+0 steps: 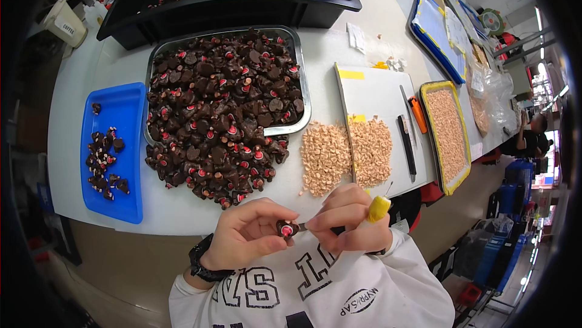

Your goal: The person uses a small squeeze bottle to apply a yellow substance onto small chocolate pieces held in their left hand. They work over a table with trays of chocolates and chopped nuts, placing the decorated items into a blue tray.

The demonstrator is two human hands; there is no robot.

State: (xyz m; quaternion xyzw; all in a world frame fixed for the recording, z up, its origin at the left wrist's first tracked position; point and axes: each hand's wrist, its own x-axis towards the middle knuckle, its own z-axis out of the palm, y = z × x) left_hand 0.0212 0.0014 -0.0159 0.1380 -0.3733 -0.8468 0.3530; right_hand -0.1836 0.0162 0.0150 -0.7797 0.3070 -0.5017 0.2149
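My left hand point(251, 234) pinches a small dark brown figure-like piece point(287, 229) with a red and white round patch between thumb and fingers. My right hand point(348, 222) is closed round a slim tool with a yellow wrapped handle point(379, 208). A thin metal pin rises from the handle's end, and the tool's other tip points at the piece. Beyond my left hand, a heap of similar dark pieces point(224, 110) fills a metal tray point(306, 94) and spills over its near edge. Piles of small beige bits point(325, 155) lie beyond my right hand.
A blue tray point(112, 207) with several dark pieces stands at left. Behind is a large black bin point(242, 16). At right lie a white board point(379, 88), a black-handled tool point(407, 146), an orange cutter point(418, 114) and a yellow-edged tray point(448, 134) of beige bits.
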